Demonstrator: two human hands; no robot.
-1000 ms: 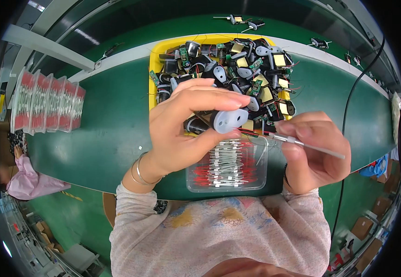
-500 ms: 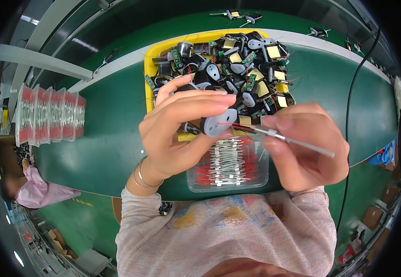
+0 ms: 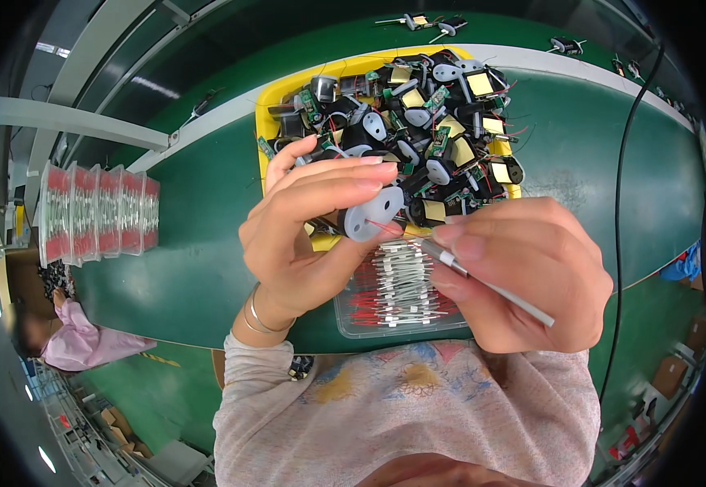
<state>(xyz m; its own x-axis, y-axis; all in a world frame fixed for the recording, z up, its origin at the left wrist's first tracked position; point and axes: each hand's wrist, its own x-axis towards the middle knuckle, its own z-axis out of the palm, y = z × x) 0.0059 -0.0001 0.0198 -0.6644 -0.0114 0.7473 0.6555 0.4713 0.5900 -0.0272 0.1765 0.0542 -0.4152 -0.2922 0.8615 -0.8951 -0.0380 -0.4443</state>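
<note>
At frame centre, the left hand pinched a small grey round-flanged plastic bobbin. Just right, the right hand gripped a thin grey sleeved wire, its tip near the bobbin.

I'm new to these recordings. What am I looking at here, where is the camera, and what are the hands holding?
A fisheye camera on a person's head looks down at their own bare hands; no robot is involved. The left hand holds a small grey round part. The right hand pinches a thin grey rod, its tip near that part. Below lies a green bench with a yellow tray heaped with small electronic parts, a clear box of red and white pieces, and clear packs at the left.
</note>
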